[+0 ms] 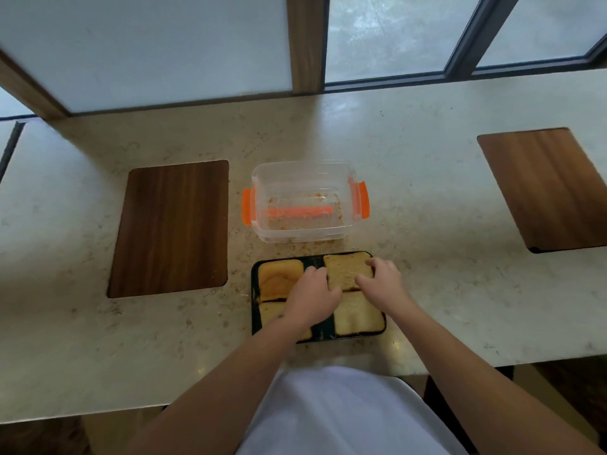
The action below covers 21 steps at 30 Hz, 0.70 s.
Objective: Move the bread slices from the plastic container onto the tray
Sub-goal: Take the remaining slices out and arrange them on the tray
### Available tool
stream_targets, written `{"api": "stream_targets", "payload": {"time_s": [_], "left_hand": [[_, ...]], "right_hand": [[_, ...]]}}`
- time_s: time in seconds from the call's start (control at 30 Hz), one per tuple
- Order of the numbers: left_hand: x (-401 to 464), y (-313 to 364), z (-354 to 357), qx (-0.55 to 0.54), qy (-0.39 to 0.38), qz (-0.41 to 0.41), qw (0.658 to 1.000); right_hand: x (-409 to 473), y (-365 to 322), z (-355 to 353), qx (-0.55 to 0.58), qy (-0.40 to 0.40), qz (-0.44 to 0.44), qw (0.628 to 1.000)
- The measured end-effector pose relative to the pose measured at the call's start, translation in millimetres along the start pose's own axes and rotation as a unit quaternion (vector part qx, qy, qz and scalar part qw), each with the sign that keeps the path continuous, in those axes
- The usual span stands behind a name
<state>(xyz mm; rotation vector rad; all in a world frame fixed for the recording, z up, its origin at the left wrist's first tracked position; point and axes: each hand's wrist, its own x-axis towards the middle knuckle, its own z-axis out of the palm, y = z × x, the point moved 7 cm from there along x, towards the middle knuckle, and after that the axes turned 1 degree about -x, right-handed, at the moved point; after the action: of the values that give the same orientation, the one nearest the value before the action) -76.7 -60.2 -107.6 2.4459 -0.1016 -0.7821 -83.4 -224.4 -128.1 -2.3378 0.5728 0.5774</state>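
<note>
A black tray (254, 290) lies on the counter just in front of me with several bread slices on it. The back-right slice (345, 269) sits between my hands: my left hand (312, 298) touches its left edge and my right hand (382, 280) its right edge, fingers curled onto it. Another slice (279, 279) lies at the back left, one (358, 315) at the front right, and one (271, 311) at the front left is partly hidden under my left wrist. Behind the tray stands the clear plastic container (303, 172) with orange clips, holding only crumbs.
Crumbs are scattered on the pale stone counter (427, 224) around the container. A dark wooden board (170, 228) is set in the counter to the left, another (548, 188) at the far right. Windows run along the back edge.
</note>
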Motion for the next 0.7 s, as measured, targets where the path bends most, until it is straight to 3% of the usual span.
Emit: {"api": "stream_targets", "payload": {"time_s": [0.33,0.7], "left_hand": [[21.8,-1.5,19.7,-0.098,-0.059,-0.121,0.986],[28.7,2.2,23.8,-0.128,-0.061,-0.134,0.981]], "right_hand": [[3.5,9.2,6.6,0.038,-0.047,0.010,0.998],[7.9,9.7,8.7,0.047,-0.065,0.007,0.997]]}}
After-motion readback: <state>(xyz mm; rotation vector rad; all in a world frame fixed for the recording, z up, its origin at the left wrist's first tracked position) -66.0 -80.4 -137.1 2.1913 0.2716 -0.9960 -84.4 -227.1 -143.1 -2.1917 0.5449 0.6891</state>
